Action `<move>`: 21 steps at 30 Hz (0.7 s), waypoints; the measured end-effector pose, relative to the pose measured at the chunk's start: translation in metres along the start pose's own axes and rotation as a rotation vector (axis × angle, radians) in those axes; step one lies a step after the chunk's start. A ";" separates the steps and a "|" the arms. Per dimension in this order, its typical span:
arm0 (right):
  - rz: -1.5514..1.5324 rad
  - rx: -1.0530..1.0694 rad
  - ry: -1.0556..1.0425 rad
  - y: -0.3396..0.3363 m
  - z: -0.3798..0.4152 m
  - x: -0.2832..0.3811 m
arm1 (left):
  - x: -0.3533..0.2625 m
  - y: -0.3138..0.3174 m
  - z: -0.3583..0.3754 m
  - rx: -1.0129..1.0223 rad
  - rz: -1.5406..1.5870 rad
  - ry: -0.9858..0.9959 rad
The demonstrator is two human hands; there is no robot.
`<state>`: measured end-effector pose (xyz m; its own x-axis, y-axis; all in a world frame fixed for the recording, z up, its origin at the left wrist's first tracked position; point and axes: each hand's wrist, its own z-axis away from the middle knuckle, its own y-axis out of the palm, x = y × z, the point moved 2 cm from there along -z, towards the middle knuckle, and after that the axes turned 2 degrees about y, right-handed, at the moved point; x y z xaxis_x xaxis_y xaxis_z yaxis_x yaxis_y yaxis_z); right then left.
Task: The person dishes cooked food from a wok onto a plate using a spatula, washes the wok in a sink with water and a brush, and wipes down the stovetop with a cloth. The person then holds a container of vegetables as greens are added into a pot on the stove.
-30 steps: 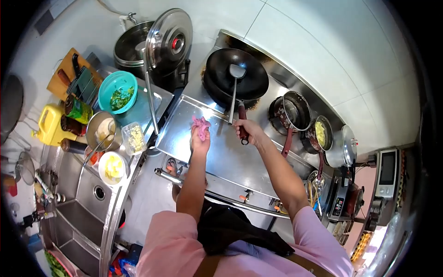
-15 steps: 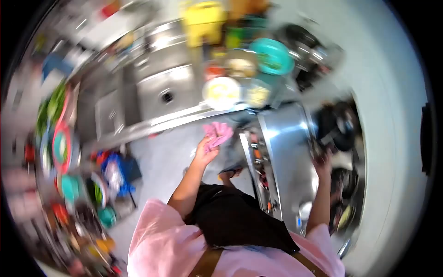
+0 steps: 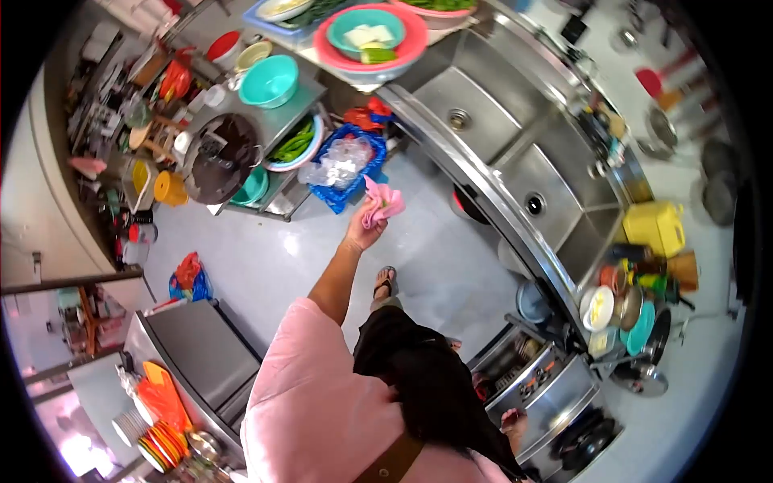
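Observation:
My left hand is closed on a crumpled pink cloth, held out over the grey floor. Just beyond the cloth sits a blue bag with clear plastic in it. My right hand hangs low by my right side, beside the steel stove counter; its fingers are small and partly blurred, and nothing can be made out in it.
A double steel sink runs along the right. Teal bowl and dark round board stand on a steel table at upper left. A steel cabinet is at lower left. Bowls and a yellow container stand past the sink.
The view has swung left toward the steel table and floor. My right hand has come away from the pan on the stove. The pink cloth is still in my left hand.

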<state>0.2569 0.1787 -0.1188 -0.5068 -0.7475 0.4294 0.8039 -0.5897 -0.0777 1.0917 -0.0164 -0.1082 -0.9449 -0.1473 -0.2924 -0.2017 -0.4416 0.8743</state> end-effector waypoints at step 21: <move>0.500 -0.144 -0.094 0.200 0.138 0.028 | -0.189 -0.209 -0.186 -0.476 -0.682 0.052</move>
<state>0.4468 0.0822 0.0017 -0.0373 -0.9215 0.3866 0.8862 -0.2093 -0.4134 1.3603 -0.0612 -0.3084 -0.6394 0.2528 -0.7262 -0.5841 -0.7739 0.2449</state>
